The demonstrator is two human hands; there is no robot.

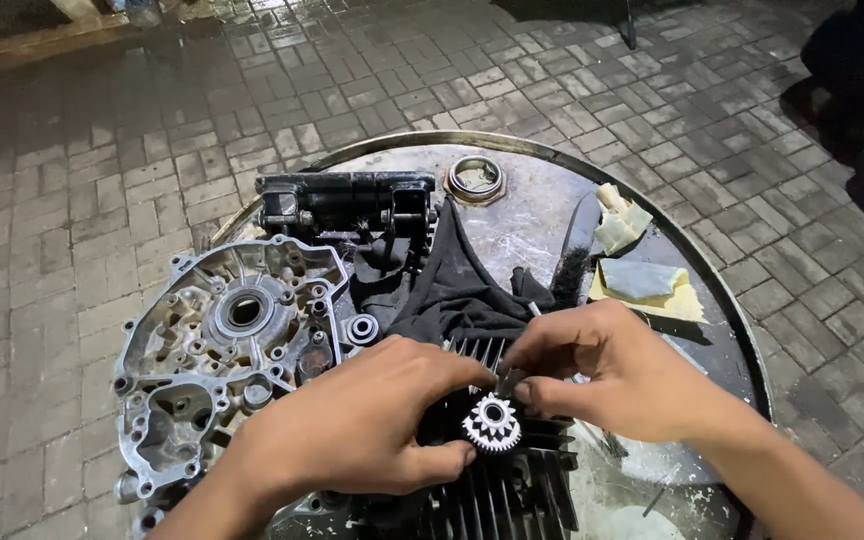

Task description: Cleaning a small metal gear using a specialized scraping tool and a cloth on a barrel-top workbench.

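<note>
Two hands meeting over a small gear (pixel 492 422), near the tray's (pixel 552 150) front edge. Left hand (pixel 352 430) curled, thumb pinning the gear against a finned cylinder (pixel 502 490) (steadying it, seemingly). Right hand (pixel 612 375) pinched on a thin metal tool (pixel 508 382), tip at the gear. Crankcase (pixel 222 350) at the left edge, black cloth (pixel 452 290) mid-tray.

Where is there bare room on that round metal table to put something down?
Bare metal shows between the ring and the brush, and at the tray rim's right edge past the yellow cloth. The left is crowded: engine case, black part, black rag. Both hands, left hand and right hand, hold the gear over the finned cylinder.
</note>
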